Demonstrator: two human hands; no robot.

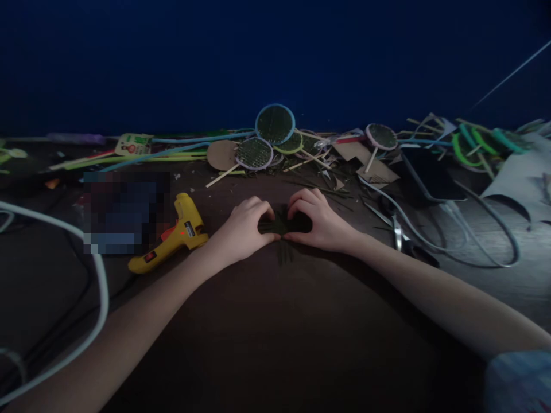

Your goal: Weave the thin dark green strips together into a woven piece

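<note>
1. Dark table (275, 344) is bounded behind by fans (275, 123); bare surface is left near the body.
2. Strips (284, 253) are pinched mid-table under curled fingers of left hand (243, 229) and right hand (322, 226).

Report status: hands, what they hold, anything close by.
Grip: left hand and right hand both pinching dark green strips, flat on table. Beside left hand, yellow glue gun. Off right, scissors.

Craft workspace: glue gun (172, 240), woven paddle fans (263, 140), cardboard scraps (361, 160) on dark table (275, 332).
</note>
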